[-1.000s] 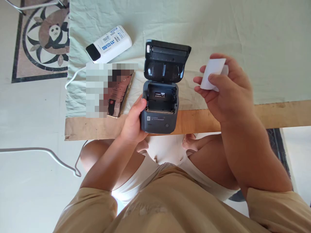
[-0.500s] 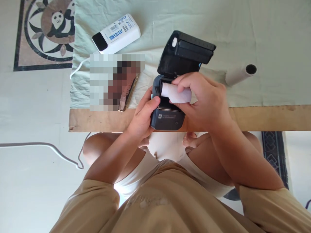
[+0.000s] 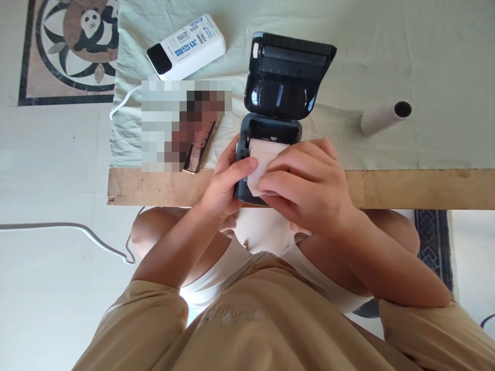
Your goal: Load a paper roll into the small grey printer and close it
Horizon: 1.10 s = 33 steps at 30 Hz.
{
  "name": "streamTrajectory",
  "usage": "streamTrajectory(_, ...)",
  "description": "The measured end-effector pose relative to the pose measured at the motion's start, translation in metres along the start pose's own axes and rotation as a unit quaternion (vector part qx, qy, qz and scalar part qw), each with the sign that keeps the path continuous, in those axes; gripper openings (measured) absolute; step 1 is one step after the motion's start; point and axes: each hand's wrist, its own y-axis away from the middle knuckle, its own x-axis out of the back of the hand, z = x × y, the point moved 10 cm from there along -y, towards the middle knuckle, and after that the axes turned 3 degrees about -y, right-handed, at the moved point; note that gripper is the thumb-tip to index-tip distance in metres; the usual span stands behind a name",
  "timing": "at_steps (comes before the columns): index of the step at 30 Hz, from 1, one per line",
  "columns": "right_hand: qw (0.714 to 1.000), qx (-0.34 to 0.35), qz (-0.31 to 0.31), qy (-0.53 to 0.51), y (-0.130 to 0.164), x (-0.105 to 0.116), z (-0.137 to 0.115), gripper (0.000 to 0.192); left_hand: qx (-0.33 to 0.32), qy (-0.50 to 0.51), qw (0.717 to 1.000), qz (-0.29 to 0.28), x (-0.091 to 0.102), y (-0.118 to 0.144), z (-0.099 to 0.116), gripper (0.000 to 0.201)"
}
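A dark portable label printer, its lid swung up and away from me, is held over the table's near edge. My left hand grips its left side, the thumb resting by the rim of the paper bay. Paper from a white roll lies at the bay and hangs toward me over the front of the body. With bent fingers, my right hand pinches this paper at its right and lower side. Those fingers hide part of the roll, so how deep it sits in the bay I cannot tell.
A white power bank with a cable lies at the back left. Nearer stands a phone-like item, partly pixelated. A white cylinder lies at the right on the pale green cloth. A wooden strip edges the table.
The white roll has gone down toward the printer's bay, and its paper now extends over the front. My right hand has shifted lower and toward me. The open lid faces me more squarely.
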Motion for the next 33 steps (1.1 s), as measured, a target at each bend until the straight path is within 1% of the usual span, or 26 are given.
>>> streamTrajectory(1, 1.000, -0.001, -0.017, -0.012, 0.000, -0.003, 0.001, 0.021, -0.016, 0.003, 1.000, -0.013, -0.002, 0.000, 0.003, 0.021)
streamTrajectory(2, 0.999, 0.001, -0.010, -0.033, 0.000, 0.001, 0.004, 0.020, -0.037, 0.005, 0.999, -0.031, -0.005, 0.000, 0.006, 0.020)
streamTrajectory(3, 0.998, -0.003, 0.017, -0.056, 0.000, 0.010, 0.010, 0.019, -0.056, 0.005, 0.997, -0.046, -0.007, 0.000, 0.008, 0.021)
streamTrajectory(5, 0.991, -0.051, 0.091, -0.083, 0.001, 0.031, 0.033, 0.011, -0.072, -0.010, 0.996, -0.059, -0.007, 0.001, 0.009, 0.028)
streamTrajectory(6, 0.985, -0.089, 0.119, -0.087, 0.002, 0.040, 0.047, 0.019, -0.075, -0.022, 0.995, -0.061, -0.007, 0.001, 0.008, 0.035)
streamTrajectory(8, 0.971, -0.160, 0.135, -0.113, 0.006, 0.043, 0.073, 0.038, -0.082, -0.044, 0.994, -0.057, -0.005, 0.002, 0.009, 0.050)
streamTrajectory(9, 0.965, -0.189, 0.123, -0.131, 0.007, 0.039, 0.082, 0.042, -0.085, -0.051, 0.993, -0.056, -0.004, 0.002, 0.009, 0.056)
streamTrajectory(10, 0.960, -0.208, 0.114, -0.148, 0.007, 0.034, 0.088, 0.041, -0.088, -0.055, 0.993, -0.056, -0.004, 0.003, 0.009, 0.061)
streamTrajectory(12, 0.956, -0.217, 0.102, -0.167, 0.008, 0.025, 0.091, 0.030, -0.083, -0.056, 0.993, -0.067, -0.005, 0.003, 0.008, 0.067)
streamTrajectory(14, 0.959, -0.211, 0.076, -0.174, 0.007, 0.016, 0.090, 0.021, -0.074, -0.052, 0.993, -0.081, -0.007, 0.002, 0.006, 0.070)
streamTrajectory(16, 0.960, -0.208, 0.031, -0.187, 0.006, 0.006, 0.088, 0.022, -0.069, -0.045, 0.993, -0.081, -0.006, 0.001, 0.005, 0.071)
streamTrajectory(19, 0.953, -0.223, -0.055, -0.196, 0.008, -0.005, 0.085, 0.026, -0.064, -0.032, 0.995, -0.075, -0.003, 0.001, 0.005, 0.071)
streamTrajectory(22, 0.949, -0.221, -0.089, -0.206, 0.008, -0.009, 0.080, 0.025, -0.055, -0.040, 0.995, -0.078, -0.002, 0.004, 0.005, 0.068)
streamTrajectory(24, 0.939, -0.247, -0.089, -0.224, 0.012, -0.013, 0.083, 0.033, -0.058, -0.047, 0.995, -0.065, 0.000, 0.006, 0.006, 0.068)
streamTrajectory(25, 0.927, -0.271, -0.090, -0.244, 0.015, -0.017, 0.086, 0.042, -0.063, -0.045, 0.995, -0.057, 0.001, 0.006, 0.007, 0.068)
streamTrajectory(27, 0.892, -0.322, -0.105, -0.299, 0.024, -0.029, 0.091, 0.066, -0.068, -0.040, 0.996, -0.047, 0.004, 0.006, 0.007, 0.066)
streamTrajectory(28, 0.875, -0.340, -0.117, -0.323, 0.027, -0.035, 0.092, 0.075, -0.069, -0.041, 0.996, -0.043, 0.005, 0.006, 0.007, 0.061)
streamTrajectory(29, 0.864, -0.349, -0.127, -0.340, 0.030, -0.040, 0.092, 0.080, -0.067, -0.046, 0.996, -0.040, 0.006, 0.005, 0.006, 0.055)
streamTrajectory(30, 0.859, -0.352, -0.136, -0.348, 0.032, -0.043, 0.092, 0.080, -0.064, -0.054, 0.996, -0.039, 0.007, 0.004, 0.005, 0.048)
streamTrajectory(33, 0.858, -0.350, -0.140, -0.349, 0.032, -0.042, 0.091, 0.079, -0.064, -0.061, 0.995, -0.047, 0.006, 0.002, 0.005, 0.035)
